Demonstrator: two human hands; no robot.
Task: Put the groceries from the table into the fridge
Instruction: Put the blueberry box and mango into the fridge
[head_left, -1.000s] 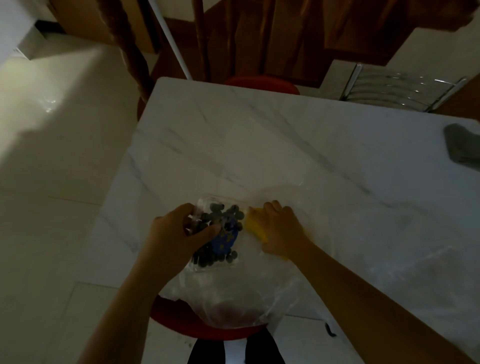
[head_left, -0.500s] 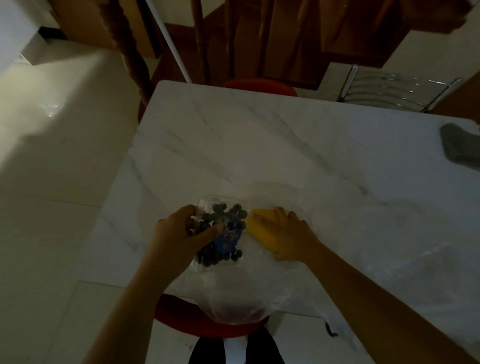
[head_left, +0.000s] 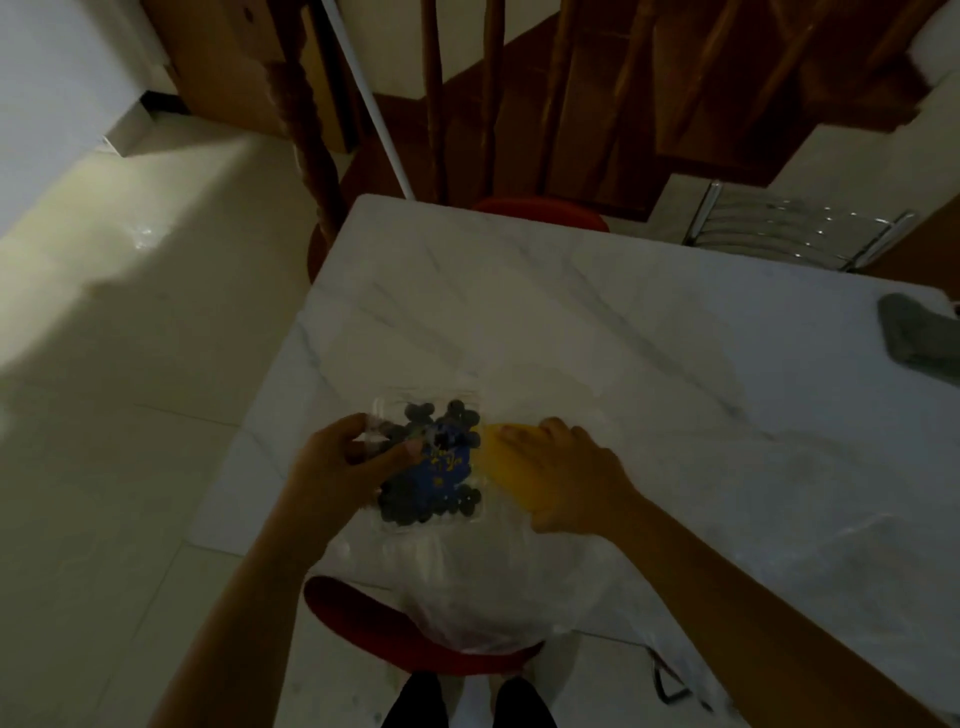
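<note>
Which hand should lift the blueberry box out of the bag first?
Left. The left hand already has a grip on the blueberry box, thumb across its lid. The right hand lies on the yellow item beside it.

On the marble table (head_left: 545, 312) there is one clear clamshell box of blueberries (head_left: 431, 462) near the front edge, toward the front left corner, one yellow fruit (head_left: 506, 462) touching its right side, and one grey cloth (head_left: 919, 338) at the right edge. Thin clear plastic bags (head_left: 493, 587) lie crumpled along the front edge; how many cannot be told. Two hands are in view, the left hand (head_left: 343, 467) and the right hand (head_left: 571, 478), and two red chair seats, one red seat (head_left: 395, 629) under the front edge and another red seat (head_left: 540, 210) beyond the far edge.
</note>
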